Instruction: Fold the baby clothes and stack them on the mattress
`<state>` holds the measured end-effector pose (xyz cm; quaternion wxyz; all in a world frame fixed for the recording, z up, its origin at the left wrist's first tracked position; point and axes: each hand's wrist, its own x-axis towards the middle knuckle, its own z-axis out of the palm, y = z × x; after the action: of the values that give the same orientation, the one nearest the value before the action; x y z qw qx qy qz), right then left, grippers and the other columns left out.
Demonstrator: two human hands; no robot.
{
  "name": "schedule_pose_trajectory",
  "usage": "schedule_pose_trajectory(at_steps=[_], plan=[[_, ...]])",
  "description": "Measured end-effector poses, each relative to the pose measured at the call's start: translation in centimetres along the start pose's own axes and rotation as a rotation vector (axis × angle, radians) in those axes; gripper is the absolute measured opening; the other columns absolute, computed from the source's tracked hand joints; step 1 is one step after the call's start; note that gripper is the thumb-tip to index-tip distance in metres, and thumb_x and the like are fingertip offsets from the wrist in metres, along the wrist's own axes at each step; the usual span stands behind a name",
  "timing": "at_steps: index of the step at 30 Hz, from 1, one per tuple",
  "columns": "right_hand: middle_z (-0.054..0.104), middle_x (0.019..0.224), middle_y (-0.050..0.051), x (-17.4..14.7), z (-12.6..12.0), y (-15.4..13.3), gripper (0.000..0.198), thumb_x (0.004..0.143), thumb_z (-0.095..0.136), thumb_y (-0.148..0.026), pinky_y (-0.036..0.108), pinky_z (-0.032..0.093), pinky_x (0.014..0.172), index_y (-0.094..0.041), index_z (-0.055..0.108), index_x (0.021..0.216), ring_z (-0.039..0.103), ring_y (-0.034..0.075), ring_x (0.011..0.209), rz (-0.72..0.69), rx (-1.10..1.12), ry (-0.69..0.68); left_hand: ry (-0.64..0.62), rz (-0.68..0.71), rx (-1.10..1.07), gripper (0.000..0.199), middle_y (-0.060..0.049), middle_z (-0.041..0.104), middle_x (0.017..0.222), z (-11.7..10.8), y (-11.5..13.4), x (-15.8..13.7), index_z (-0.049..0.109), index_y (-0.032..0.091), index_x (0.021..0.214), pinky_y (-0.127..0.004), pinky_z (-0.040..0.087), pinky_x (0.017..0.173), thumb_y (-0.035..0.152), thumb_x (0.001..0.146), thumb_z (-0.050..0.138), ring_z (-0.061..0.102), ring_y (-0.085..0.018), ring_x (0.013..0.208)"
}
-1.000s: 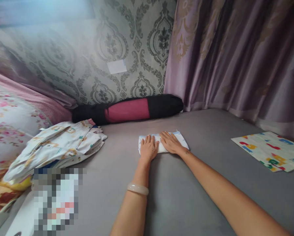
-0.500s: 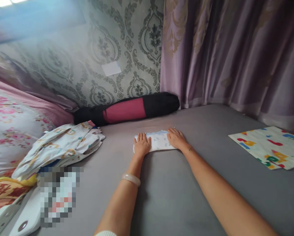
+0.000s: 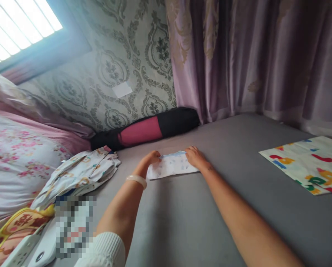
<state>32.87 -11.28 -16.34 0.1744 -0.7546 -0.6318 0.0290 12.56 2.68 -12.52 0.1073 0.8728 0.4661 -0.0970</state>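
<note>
A folded white cloth (image 3: 173,165) with a small blue print and a pale blue strip along its far edge lies on the grey bed sheet (image 3: 188,218). My left hand (image 3: 152,158) pinches its far left corner, the fingers drawn together. At the opposite end, my right hand (image 3: 195,157) has its bent fingers closed over the far right corner; the thumb is hidden. The near edge of the cloth is in plain sight between my forearms. A pale bangle (image 3: 137,181) circles my left wrist.
Patterned clothes (image 3: 82,168) lie in a heap at left, beside a floral pillow (image 3: 21,163). A white power strip (image 3: 25,246) is at lower left. Against the wall rests a black and pink long bag (image 3: 143,129). A colourful printed cloth (image 3: 307,161) lies flat at right.
My left hand has gone from lying flat on the cloth to pinching its far left corner. The right fingers have curled at the far edge. The view has tilted and shows more window.
</note>
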Motion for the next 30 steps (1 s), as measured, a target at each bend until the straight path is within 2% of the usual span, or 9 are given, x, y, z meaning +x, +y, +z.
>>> schedule_pose_trajectory(at_steps=[3, 9, 14, 20, 23, 26, 30], plan=[[0.058, 0.114, 0.011, 0.0, 0.1, -0.1, 0.034, 0.092, 0.035, -0.017, 0.031, 0.035, 0.088, -0.019, 0.064, 0.11, 0.048, 0.022, 0.107, 0.021, 0.0, 0.0, -0.076, -0.043, -0.011, 0.04, -0.009, 0.068, 0.11, -0.5, -0.2, 0.9, 0.063, 0.014, 0.111, -0.022, 0.049, 0.075, 0.021, 0.072, 0.061, 0.065, -0.02, 0.094], [0.054, 0.119, 0.017, -0.1, 0.6, -0.8, 0.033, 0.088, 0.039, -0.019, 0.038, 0.034, 0.09, -0.013, 0.063, 0.11, 0.044, 0.028, 0.11, 0.088, -0.054, 0.069, -0.142, -0.025, -0.038, 0.037, -0.006, 0.07, 0.105, -1.1, -0.4, 1.5, 0.068, 0.017, 0.102, -0.022, 0.048, 0.069, 0.021, 0.066, 0.064, 0.065, -0.02, 0.09], [0.055, 0.119, 0.017, 0.0, 0.6, -0.8, 0.033, 0.087, 0.039, -0.02, 0.037, 0.036, 0.089, -0.012, 0.06, 0.112, 0.047, 0.028, 0.11, 0.104, -0.025, 0.057, -0.073, 0.051, -0.112, 0.036, -0.006, 0.069, 0.103, -1.8, -0.4, 0.3, 0.065, 0.017, 0.102, -0.022, 0.046, 0.07, 0.018, 0.066, 0.061, 0.063, -0.019, 0.088], [0.059, 0.116, 0.016, 0.3, 0.1, -0.5, 0.031, 0.081, 0.048, -0.02, 0.033, 0.038, 0.089, -0.013, 0.059, 0.108, 0.051, 0.026, 0.108, 0.133, 0.067, 0.087, 0.008, 0.19, -0.236, 0.024, -0.001, 0.067, 0.084, -3.8, -0.4, -3.1, 0.062, 0.016, 0.092, -0.021, 0.044, 0.066, 0.021, 0.069, 0.058, 0.06, -0.015, 0.076], [0.063, 0.109, 0.011, 0.6, -0.8, 0.0, 0.029, 0.079, 0.049, -0.018, 0.028, 0.041, 0.082, -0.015, 0.059, 0.105, 0.056, 0.022, 0.1, 0.113, 0.183, 0.048, 0.033, 0.271, -0.36, 0.018, 0.002, 0.063, 0.075, -4.6, -0.5, -4.7, 0.06, 0.016, 0.085, -0.021, 0.043, 0.064, 0.021, 0.068, 0.059, 0.057, -0.013, 0.071], [0.067, 0.097, 0.007, 0.5, -2.6, 0.6, 0.028, 0.075, 0.052, -0.015, 0.024, 0.042, 0.074, -0.017, 0.06, 0.102, 0.06, 0.019, 0.088, 0.075, 0.308, 0.023, 0.062, 0.294, -0.461, 0.014, 0.004, 0.059, 0.069, -5.0, -0.7, -5.9, 0.059, 0.016, 0.08, -0.021, 0.041, 0.061, 0.02, 0.066, 0.06, 0.054, -0.012, 0.065], [0.068, 0.098, 0.004, -0.1, -5.7, 0.8, 0.03, 0.072, 0.052, -0.01, 0.022, 0.043, 0.077, -0.016, 0.063, 0.1, 0.061, 0.016, 0.089, -0.073, 0.472, 0.096, 0.141, 0.287, -0.57, 0.016, 0.003, 0.059, 0.068, -5.3, -1.2, -7.0, 0.061, 0.014, 0.08, -0.021, 0.041, 0.061, 0.021, 0.066, 0.062, 0.053, -0.011, 0.064]])
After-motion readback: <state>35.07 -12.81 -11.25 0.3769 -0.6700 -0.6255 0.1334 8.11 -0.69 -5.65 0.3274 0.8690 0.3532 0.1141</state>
